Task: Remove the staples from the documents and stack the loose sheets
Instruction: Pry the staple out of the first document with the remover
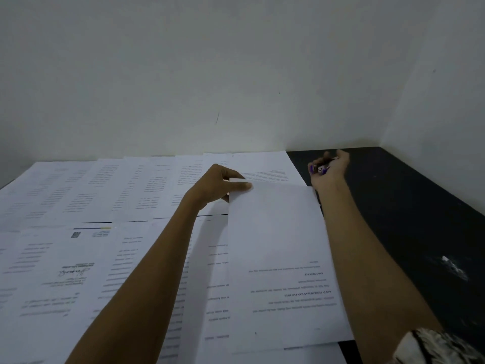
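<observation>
One printed sheet (278,245) lies at the right end of the paper spread, its right edge over the bare dark table (406,206). The left hand (217,185) pinches its far left corner between thumb and fingers. Other sheets (105,185) overlap in two rows towards the table's left edge, too overlapped to count. Near the far right corner the right hand (330,169) curls round one small purple tool (321,169). One patch of pale bits (452,266) lies by the right edge.
</observation>
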